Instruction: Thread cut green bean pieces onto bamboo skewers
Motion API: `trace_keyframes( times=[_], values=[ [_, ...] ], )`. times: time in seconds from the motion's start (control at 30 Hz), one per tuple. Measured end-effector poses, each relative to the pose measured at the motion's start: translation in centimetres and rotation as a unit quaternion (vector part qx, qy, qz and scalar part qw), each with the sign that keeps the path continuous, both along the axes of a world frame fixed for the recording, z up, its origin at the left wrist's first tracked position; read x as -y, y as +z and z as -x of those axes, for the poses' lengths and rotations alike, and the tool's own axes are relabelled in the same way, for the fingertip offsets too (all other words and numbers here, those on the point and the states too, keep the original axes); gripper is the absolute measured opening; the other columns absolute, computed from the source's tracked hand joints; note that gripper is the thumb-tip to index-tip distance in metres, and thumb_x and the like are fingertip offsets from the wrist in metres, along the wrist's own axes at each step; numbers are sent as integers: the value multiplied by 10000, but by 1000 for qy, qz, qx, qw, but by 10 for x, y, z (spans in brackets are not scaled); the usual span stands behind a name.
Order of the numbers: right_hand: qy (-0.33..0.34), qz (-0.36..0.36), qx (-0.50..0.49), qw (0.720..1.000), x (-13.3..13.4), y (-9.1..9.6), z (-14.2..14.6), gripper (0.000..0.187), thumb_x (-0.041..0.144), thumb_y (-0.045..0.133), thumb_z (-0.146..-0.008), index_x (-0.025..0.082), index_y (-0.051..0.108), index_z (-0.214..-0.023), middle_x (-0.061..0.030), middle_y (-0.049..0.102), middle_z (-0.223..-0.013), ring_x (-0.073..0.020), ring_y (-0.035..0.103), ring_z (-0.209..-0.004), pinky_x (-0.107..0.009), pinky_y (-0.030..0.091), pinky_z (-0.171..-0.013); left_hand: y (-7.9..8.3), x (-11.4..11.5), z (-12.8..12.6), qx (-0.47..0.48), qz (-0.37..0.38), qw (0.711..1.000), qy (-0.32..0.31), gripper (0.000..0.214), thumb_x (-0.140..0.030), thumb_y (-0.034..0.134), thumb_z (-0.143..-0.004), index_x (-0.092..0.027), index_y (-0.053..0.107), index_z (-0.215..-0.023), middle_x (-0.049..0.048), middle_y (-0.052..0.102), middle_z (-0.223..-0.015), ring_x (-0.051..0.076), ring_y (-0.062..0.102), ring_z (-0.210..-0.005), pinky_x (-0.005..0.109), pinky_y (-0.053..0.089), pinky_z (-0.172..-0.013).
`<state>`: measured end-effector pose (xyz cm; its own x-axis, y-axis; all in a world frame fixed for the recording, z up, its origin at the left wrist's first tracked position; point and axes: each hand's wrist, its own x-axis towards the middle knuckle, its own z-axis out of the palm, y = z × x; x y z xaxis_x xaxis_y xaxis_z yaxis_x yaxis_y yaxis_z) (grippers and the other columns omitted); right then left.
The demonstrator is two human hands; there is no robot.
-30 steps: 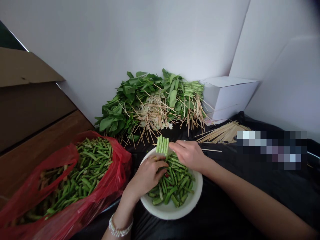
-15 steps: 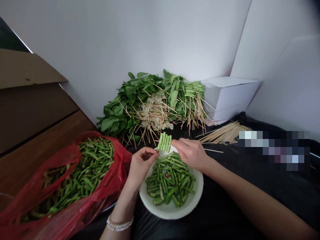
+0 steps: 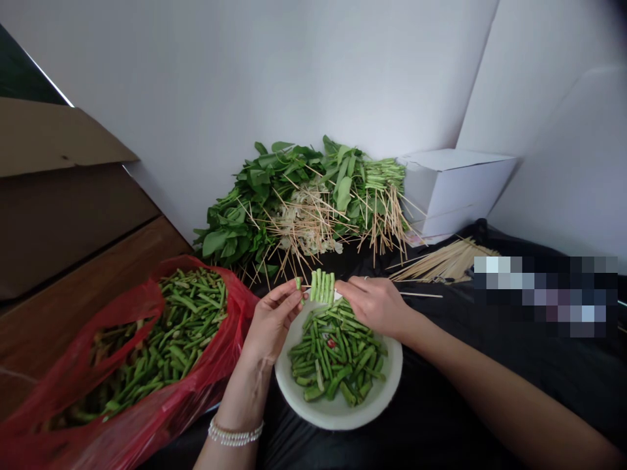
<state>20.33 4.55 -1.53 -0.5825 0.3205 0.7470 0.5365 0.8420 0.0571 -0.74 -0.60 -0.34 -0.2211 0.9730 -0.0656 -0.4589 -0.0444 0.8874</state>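
Observation:
My right hand [image 3: 375,303] is closed around a thin wooden skewer [image 3: 421,294], whose bare end sticks out to the right. Several cut green bean pieces [image 3: 322,287] sit side by side on that skewer, left of my right fingers. Between thumb and fingers, my left hand [image 3: 277,316] pinches one more green bean piece [image 3: 298,284] at the skewer's left tip. Whether the tip has gone through this piece I cannot tell. Below both hands stands a white bowl [image 3: 337,418] holding many cut green beans [image 3: 337,359].
To the left lies an open red plastic bag [image 3: 240,307] full of cut beans. Skewered leafy greens [image 3: 230,222] are heaped at the back, beside a white box [image 3: 455,189]. Loose skewers [image 3: 443,262] lie on the black cover [image 3: 441,418]. A cardboard box [image 3: 59,196] stands far left.
My left hand has drawn slightly left and turned, and a single bean piece now shows upright in its fingers. My right hand keeps its hold on the skewer. The view has shifted slightly.

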Motion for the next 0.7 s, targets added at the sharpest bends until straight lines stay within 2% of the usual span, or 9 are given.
trace_keyframes(
  times=[0.37, 0.7],
  values=[
    [3, 2, 7, 1000, 2, 2, 1, 265, 120, 400, -938, 133, 662, -975, -3, 554, -687, -125, 487, -615, -273, 325, -567, 3, 2, -5, -5, -5, 1000, 3, 328, -233, 882, -583, -126, 772, -873, 72, 778, -794, 130, 700, -697, 222, 557, -716],
    [13, 15, 12, 1000, 1, -3, 1, 273, 89, 400, -906, 132, 655, -994, -15, 586, -716, -124, 503, -623, -262, 357, -565, 3, 2, -2, -10, 28, 1000, 3, 316, -194, 896, -539, -129, 773, -824, 49, 763, -719, 98, 664, -600, 183, 535, -614]
  ],
)
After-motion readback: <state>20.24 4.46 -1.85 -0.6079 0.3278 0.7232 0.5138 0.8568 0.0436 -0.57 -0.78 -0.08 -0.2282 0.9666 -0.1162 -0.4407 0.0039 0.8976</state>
